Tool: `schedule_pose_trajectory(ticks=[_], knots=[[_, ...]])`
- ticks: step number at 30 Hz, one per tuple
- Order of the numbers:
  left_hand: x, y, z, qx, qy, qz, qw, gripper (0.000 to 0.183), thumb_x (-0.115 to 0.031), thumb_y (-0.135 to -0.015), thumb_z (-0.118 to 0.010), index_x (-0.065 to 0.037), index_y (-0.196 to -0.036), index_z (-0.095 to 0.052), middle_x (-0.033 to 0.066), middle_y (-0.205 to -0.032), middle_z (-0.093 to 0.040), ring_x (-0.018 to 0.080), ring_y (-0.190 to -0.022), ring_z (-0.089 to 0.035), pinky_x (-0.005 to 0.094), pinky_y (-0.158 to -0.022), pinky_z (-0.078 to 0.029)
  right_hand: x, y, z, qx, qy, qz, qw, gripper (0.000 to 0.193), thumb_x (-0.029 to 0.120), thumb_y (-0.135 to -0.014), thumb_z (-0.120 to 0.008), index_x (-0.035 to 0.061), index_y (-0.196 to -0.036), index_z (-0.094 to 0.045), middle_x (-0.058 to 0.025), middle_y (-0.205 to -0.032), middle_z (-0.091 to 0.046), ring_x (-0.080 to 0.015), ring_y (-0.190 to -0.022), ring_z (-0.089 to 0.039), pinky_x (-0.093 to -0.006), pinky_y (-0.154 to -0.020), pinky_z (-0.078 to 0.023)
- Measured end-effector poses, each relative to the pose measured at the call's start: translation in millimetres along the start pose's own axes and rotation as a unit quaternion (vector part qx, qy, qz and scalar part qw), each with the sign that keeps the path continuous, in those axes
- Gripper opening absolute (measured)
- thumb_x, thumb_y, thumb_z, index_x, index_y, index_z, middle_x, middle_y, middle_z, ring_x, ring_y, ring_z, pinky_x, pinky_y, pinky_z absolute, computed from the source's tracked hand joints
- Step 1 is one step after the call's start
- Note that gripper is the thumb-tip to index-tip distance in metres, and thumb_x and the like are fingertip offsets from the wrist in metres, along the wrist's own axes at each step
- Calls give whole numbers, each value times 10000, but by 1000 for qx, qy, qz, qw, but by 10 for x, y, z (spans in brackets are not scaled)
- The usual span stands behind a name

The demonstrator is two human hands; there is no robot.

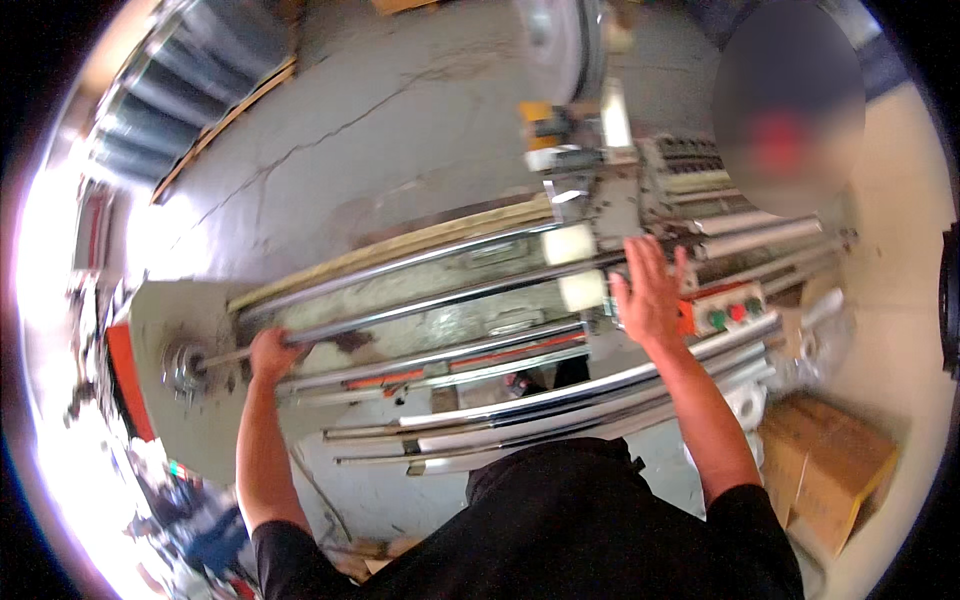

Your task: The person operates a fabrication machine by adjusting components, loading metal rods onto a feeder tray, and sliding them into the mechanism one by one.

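Note:
A long shiny metal shaft (430, 302) runs across the machine bed from a round chuck (183, 368) at the left. My left hand (271, 354) is closed around the shaft close to that chuck. My right hand (652, 298) is open, its fingers spread, above the machine carriage (612, 200) near the shaft's other end. Whether its fingertips touch the shaft or carriage is too blurred to tell. Beside that hand, two white roller-like pieces (568, 244) sit on either side of the shaft. Just right of my wrist is a control box (730, 309) with green and red buttons.
Further metal rods (540, 402) lie across the near side, in front of my body. A large grey wheel (560, 50) rises beyond the carriage. Cardboard boxes (825, 465) stand at the right. Dark wrapped rolls (190, 85) rest on a pallet at the far left.

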State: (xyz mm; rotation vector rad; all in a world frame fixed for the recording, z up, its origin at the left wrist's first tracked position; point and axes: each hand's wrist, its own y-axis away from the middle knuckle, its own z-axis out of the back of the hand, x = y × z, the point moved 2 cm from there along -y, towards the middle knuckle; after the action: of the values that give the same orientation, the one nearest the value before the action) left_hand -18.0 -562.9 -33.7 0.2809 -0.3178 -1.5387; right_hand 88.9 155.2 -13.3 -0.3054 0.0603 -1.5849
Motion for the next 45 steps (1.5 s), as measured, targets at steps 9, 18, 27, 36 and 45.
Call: schedule_pose_trajectory(ticks=[9, 18, 27, 36, 45], knots=[[-2564, 110, 229, 89, 28, -163, 982, 619, -491, -783, -880, -139, -1256, -693, 132, -1140, -772, 367, -1069, -733, 493, -911, -574, -118, 54, 11, -30, -18, -6, 999, 599, 303, -995, -687, 48, -1514, -530, -141, -1503, -555, -305, -1498, -455, -631, -1284, -135], [-5326, 250, -37, -7, 85, -261, 962, 175, -184, -928, -670, -72, -1060, -692, 155, -1019, -804, 327, -921, -800, 460, -763, -643, -327, 121, -154, 10, 50, 27, 998, 548, 325, -1085, -566, 58, -1558, -496, -129, -1592, -508, -291, -1541, -413, -573, -1322, -115], [-2953, -4, -118, 45, -23, -182, 982, 382, -504, -940, -726, -144, -1054, -774, 139, -968, -789, 377, -916, -770, 536, -743, -599, -345, 74, 15, 21, 59, 24, 998, 531, 299, -1077, -582, 57, -1543, -506, -138, -1561, -535, -300, -1510, -455, -564, -1318, -160], [-276, -92, 62, 93, -53, 27, 994, 494, -519, -792, -848, -169, -1139, -804, 154, -998, -792, 367, -987, -750, 488, -874, -588, -475, 45, -91, -19, -3, 3, 1000, 562, 322, -1025, -652, 57, -1506, -539, -132, -1519, -560, -304, -1486, -470, -623, -1282, -175], [-2728, -162, 79, 173, 5, -243, 954, 740, -553, -782, -837, -191, -1408, -676, 142, -1170, -781, 364, -1108, -734, 487, -947, -577, -555, 90, -119, -25, -17, -9, 999, 572, 313, -1006, -682, 68, -1505, -546, -110, -1512, -574, -277, -1496, -466, -603, -1289, -162]])
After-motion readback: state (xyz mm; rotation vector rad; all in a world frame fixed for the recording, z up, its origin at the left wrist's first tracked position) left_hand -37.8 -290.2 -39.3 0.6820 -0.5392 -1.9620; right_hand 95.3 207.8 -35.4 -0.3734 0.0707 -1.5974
